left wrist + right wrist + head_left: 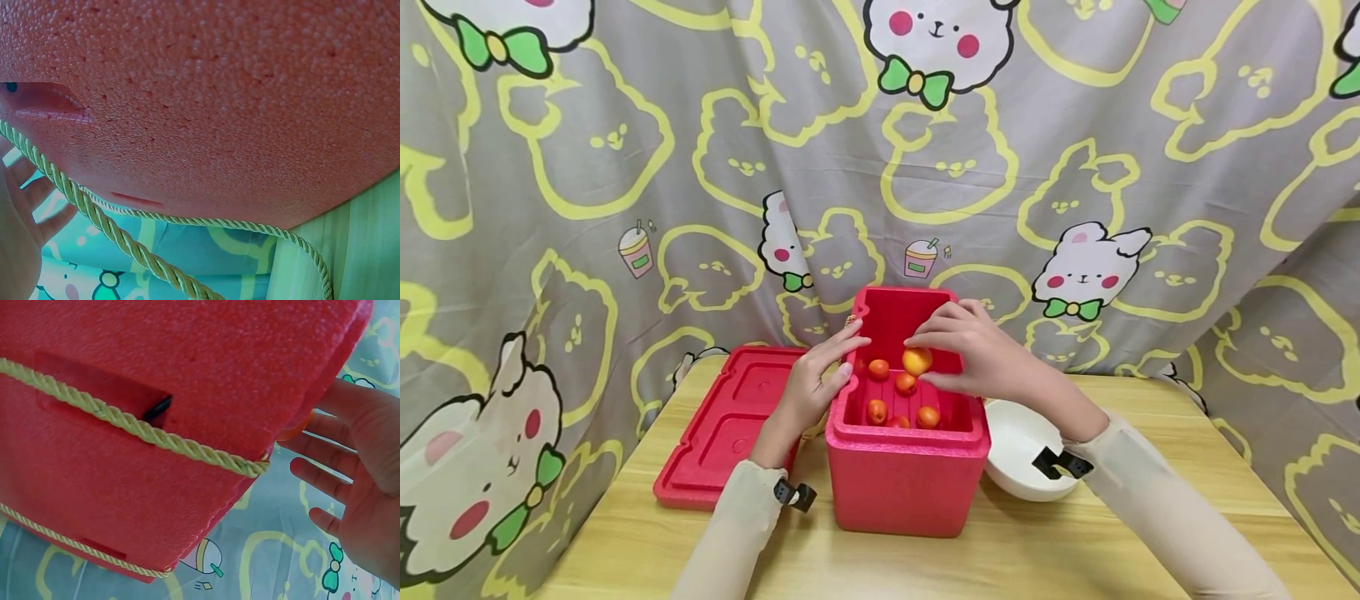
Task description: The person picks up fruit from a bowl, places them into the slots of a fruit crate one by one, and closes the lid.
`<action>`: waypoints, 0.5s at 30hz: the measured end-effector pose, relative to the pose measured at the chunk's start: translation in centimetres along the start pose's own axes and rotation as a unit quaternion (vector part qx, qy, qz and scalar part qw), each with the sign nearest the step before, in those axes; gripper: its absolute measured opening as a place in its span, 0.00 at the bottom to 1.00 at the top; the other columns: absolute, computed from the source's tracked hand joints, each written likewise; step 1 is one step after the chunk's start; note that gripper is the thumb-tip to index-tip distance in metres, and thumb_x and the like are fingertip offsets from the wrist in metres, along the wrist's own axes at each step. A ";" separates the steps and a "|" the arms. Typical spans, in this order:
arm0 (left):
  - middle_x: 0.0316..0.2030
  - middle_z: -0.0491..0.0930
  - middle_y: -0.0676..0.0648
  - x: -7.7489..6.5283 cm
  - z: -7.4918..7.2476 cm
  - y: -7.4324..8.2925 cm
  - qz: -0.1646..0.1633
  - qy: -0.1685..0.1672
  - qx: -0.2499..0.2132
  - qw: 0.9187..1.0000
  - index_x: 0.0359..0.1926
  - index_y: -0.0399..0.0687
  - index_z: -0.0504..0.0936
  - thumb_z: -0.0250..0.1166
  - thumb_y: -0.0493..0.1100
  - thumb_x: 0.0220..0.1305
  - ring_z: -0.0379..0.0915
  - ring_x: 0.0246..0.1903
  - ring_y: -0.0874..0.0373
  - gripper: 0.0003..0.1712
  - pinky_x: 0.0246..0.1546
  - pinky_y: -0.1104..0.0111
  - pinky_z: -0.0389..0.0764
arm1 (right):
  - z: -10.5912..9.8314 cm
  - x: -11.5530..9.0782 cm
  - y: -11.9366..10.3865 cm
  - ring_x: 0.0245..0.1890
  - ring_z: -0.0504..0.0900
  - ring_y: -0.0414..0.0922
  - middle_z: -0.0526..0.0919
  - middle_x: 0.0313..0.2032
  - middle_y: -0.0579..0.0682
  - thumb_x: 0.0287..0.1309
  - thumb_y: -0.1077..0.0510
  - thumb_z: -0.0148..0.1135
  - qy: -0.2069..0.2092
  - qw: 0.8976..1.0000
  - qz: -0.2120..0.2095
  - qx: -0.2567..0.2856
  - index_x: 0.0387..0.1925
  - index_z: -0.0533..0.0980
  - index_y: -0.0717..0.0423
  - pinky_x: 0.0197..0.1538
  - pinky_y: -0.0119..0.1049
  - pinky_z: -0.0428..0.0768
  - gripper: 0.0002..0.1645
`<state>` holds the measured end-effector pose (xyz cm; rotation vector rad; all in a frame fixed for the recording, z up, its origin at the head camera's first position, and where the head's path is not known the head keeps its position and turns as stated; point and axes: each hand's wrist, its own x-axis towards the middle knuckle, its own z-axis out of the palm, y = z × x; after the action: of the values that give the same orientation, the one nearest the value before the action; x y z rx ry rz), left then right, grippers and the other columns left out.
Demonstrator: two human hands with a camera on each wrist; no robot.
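A red foam box [907,492] stands uncovered, with several small round orange fruits [928,417] on its floor. My right hand [973,346] reaches over the box's right wall and pinches a larger, yellow-orange round fruit [916,360] between thumb and fingertips. That fruit is inside the opening, above the others; in the right wrist view only a sliver of orange fruit [294,430] shows behind the fingers. On the left rim rests my left hand [814,375], its fingers extended and holding nothing. The left wrist view shows these fingers [53,222] spread beside the box wall.
Left of the box lies its red lid [730,429], flat on the wooden table [1045,550]. A white bowl [1022,450] sits against the box's right side, partly under my right forearm. Twisted gold cords [181,445] run along the box's sides. A patterned curtain [820,167] hangs behind.
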<state>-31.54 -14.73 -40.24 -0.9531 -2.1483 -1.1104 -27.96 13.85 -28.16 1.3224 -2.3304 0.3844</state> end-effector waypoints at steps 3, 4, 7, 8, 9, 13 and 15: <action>0.73 0.70 0.47 0.0 0.0 0.0 -0.002 -0.001 0.001 1.000 0.66 0.52 0.79 0.55 0.53 0.70 0.67 0.72 0.50 0.27 0.62 0.47 0.78 | 0.1 0.1 0.1 0.52 0.80 0.46 0.88 0.47 0.48 0.43 0.52 0.83 -0.012 1.000 0.001 -0.004 0.50 0.86 0.51 0.55 0.50 0.71 0.29; 0.73 0.70 0.47 0.0 0.0 0.0 -0.004 -0.001 0.001 1.000 0.66 0.52 0.79 0.55 0.53 0.70 0.67 0.72 0.50 0.27 0.62 0.47 0.78 | 0.1 0.1 0.1 0.52 0.80 0.46 0.88 0.47 0.48 0.42 0.52 0.83 -0.014 1.000 0.001 -0.006 0.50 0.86 0.51 0.55 0.50 0.71 0.29; 0.73 0.70 0.47 -0.1 0.1 0.1 -0.007 -0.001 0.001 1.000 0.66 0.52 0.79 0.56 0.52 0.69 0.67 0.73 0.51 0.27 0.62 0.47 0.78 | 0.3 0.1 0.3 0.52 0.80 0.46 0.88 0.47 0.48 0.41 0.53 0.83 -0.018 1.000 0.000 -0.009 0.50 0.86 0.52 0.55 0.50 0.71 0.29; 0.73 0.70 0.48 -0.1 0.1 0.1 -0.007 -0.001 0.001 1.000 0.66 0.53 0.79 0.56 0.52 0.69 0.67 0.73 0.51 0.27 0.62 0.47 0.78 | 0.3 0.1 0.3 0.52 0.80 0.47 0.88 0.47 0.48 0.41 0.53 0.83 -0.019 1.000 -0.001 -0.010 0.50 0.86 0.52 0.55 0.50 0.71 0.30; 0.73 0.70 0.48 -0.1 0.1 0.1 -0.007 0.000 -0.001 1.000 0.66 0.52 0.79 0.56 0.51 0.69 0.66 0.73 0.51 0.27 0.62 0.47 0.78 | 0.4 0.1 0.3 0.53 0.80 0.47 0.88 0.48 0.49 0.41 0.53 0.83 -0.019 1.000 -0.001 -0.012 0.51 0.86 0.52 0.56 0.51 0.71 0.30; 0.73 0.69 0.48 -0.1 0.1 0.2 -0.007 0.002 -0.004 1.000 0.66 0.53 0.79 0.56 0.51 0.69 0.66 0.73 0.52 0.27 0.63 0.48 0.78 | 0.5 0.0 0.5 0.56 0.79 0.48 0.86 0.52 0.50 0.41 0.52 0.83 -0.017 1.000 -0.004 -0.019 0.53 0.84 0.51 0.57 0.52 0.71 0.33; 0.73 0.69 0.48 -0.1 0.1 0.2 -0.006 0.002 -0.005 1.000 0.66 0.53 0.79 0.56 0.51 0.69 0.66 0.73 0.52 0.26 0.63 0.47 0.78 | 0.5 0.0 0.6 0.58 0.78 0.49 0.85 0.53 0.51 0.41 0.52 0.83 -0.015 1.000 -0.006 -0.023 0.54 0.84 0.51 0.58 0.53 0.70 0.34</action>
<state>-31.32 -14.61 -40.26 -0.9417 -2.1494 -1.1280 -28.58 13.94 -28.64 1.3290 -2.3407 0.3077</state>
